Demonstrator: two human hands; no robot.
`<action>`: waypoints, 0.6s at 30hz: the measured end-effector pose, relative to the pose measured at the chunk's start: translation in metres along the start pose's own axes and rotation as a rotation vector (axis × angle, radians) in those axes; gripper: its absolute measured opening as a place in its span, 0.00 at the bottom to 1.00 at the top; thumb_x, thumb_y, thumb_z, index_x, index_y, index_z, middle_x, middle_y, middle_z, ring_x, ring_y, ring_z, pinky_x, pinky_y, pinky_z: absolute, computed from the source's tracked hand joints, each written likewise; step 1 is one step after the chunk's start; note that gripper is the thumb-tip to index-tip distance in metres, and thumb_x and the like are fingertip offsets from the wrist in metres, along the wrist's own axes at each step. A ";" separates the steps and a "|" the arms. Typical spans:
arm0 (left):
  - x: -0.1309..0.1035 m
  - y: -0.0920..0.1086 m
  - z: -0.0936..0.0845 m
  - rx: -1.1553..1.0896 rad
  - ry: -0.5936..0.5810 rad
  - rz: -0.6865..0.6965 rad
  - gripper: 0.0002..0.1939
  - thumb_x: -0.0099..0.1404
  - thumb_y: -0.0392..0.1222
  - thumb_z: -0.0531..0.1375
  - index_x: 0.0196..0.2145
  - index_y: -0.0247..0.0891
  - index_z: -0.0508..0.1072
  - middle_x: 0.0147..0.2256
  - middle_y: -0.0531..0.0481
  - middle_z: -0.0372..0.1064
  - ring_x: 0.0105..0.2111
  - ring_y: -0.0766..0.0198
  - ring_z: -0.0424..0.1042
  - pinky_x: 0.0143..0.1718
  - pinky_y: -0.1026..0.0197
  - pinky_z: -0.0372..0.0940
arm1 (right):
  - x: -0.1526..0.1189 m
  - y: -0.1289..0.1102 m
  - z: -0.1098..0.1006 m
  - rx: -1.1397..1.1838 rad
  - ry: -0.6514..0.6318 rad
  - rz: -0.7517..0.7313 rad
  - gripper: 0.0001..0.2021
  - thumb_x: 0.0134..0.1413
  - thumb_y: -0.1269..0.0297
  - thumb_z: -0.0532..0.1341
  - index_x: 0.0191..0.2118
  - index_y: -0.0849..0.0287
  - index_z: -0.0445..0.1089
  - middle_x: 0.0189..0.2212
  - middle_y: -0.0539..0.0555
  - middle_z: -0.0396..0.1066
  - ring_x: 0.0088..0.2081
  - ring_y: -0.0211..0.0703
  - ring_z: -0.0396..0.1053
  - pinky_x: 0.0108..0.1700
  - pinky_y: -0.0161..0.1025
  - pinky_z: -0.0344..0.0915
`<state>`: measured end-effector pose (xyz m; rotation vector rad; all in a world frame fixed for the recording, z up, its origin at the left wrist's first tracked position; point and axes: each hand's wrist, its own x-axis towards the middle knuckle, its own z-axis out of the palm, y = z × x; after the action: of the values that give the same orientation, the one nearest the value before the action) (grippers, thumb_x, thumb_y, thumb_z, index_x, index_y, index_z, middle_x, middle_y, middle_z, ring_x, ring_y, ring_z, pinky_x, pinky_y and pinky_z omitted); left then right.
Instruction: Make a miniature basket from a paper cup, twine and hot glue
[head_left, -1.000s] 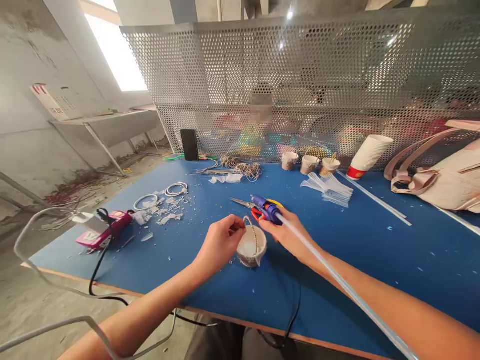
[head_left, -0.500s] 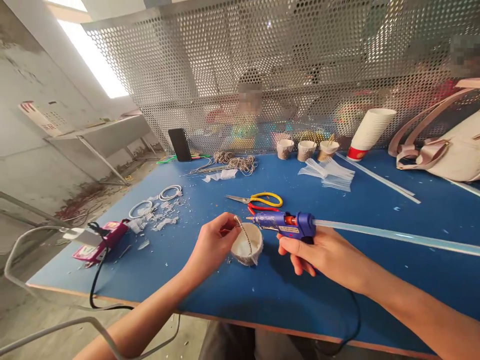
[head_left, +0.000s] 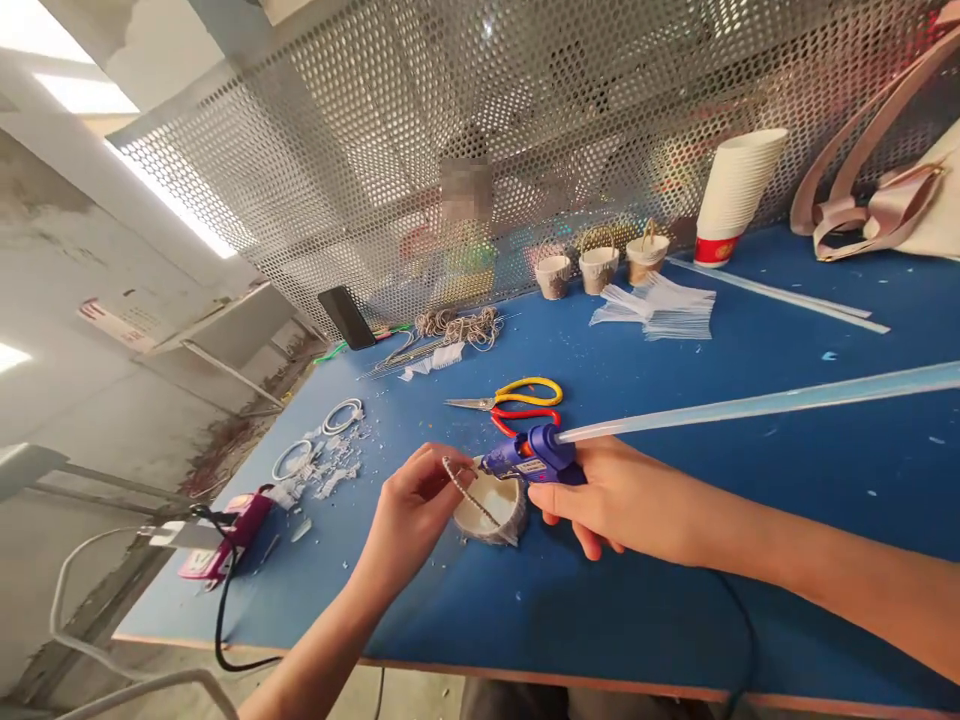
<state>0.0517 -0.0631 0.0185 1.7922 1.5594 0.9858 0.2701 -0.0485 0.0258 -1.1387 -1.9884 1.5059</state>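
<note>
My right hand point(head_left: 600, 495) grips a blue hot glue gun point(head_left: 534, 458), a long clear glue stick point(head_left: 750, 405) running out of its back to the right. The gun's nozzle points left, just above the rim of a small wrapped cup point(head_left: 495, 525) on the table. Closed in a pinch, my left hand point(head_left: 416, 500) holds a twisted cord point(head_left: 466, 490) at the cup's left rim. One end of the cord reaches down into the cup; the fingertips are partly hidden.
Behind the gun lie scissors point(head_left: 517, 400) with yellow and red handles. Farther back are white mesh strips point(head_left: 667, 308), cord bundles point(head_left: 465, 325), small cups with handles point(head_left: 598, 270), stacked paper cups point(head_left: 739, 195) and a phone point(head_left: 346, 318). A pink power strip point(head_left: 229, 535) sits left.
The glue gun has moved left and slightly down, its nozzle closer to my left fingers. The cord leans farther left over the cup. The camera view has tilted.
</note>
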 end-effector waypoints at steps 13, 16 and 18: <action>0.001 -0.014 -0.003 0.079 0.031 0.092 0.06 0.60 0.41 0.59 0.29 0.40 0.76 0.31 0.50 0.71 0.29 0.66 0.69 0.30 0.67 0.66 | 0.009 0.009 0.001 0.217 -0.037 0.059 0.12 0.55 0.61 0.53 0.23 0.59 0.63 0.09 0.45 0.59 0.13 0.32 0.58 0.16 0.28 0.56; 0.000 -0.018 -0.004 0.072 0.050 0.091 0.05 0.60 0.40 0.60 0.30 0.40 0.76 0.31 0.51 0.71 0.31 0.65 0.69 0.31 0.67 0.66 | 0.010 0.010 0.003 0.188 -0.015 0.037 0.13 0.56 0.61 0.53 0.23 0.59 0.62 0.08 0.44 0.58 0.13 0.31 0.57 0.16 0.27 0.55; 0.000 -0.020 -0.004 0.058 0.058 0.082 0.05 0.60 0.41 0.60 0.30 0.40 0.76 0.32 0.50 0.72 0.32 0.64 0.70 0.31 0.66 0.66 | 0.010 0.011 0.005 0.190 -0.013 0.005 0.13 0.56 0.61 0.53 0.23 0.58 0.61 0.09 0.43 0.57 0.13 0.31 0.57 0.16 0.28 0.55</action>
<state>0.0371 -0.0603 0.0048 1.8959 1.5753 1.0492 0.2649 -0.0427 0.0123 -1.0587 -1.8064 1.6680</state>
